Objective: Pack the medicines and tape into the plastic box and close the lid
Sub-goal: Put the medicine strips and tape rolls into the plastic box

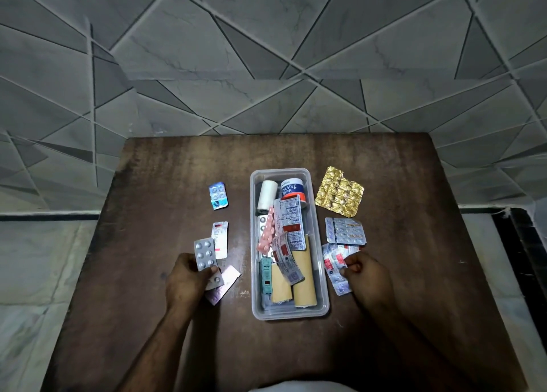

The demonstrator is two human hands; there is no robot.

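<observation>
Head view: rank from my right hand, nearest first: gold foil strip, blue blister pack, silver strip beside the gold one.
1. Silver strip, just beyond right hand.
2. Gold foil strip, back right.
3. Blue blister pack, left of plastic box.

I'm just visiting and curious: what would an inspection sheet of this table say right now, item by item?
Surface: brown wooden table, worn finish.
Job's things: clear plastic box, open, holding adhesive tape, a white roll and several strips; gold foil strip and blue strip lie loose outside it; lid not seen.
Clutter: nothing seen.
Hands: left hand grips a silver blister strip; right hand pinches a red-marked strip.
Cables: nothing seen.
Surroundings: grey patterned tiles.
</observation>
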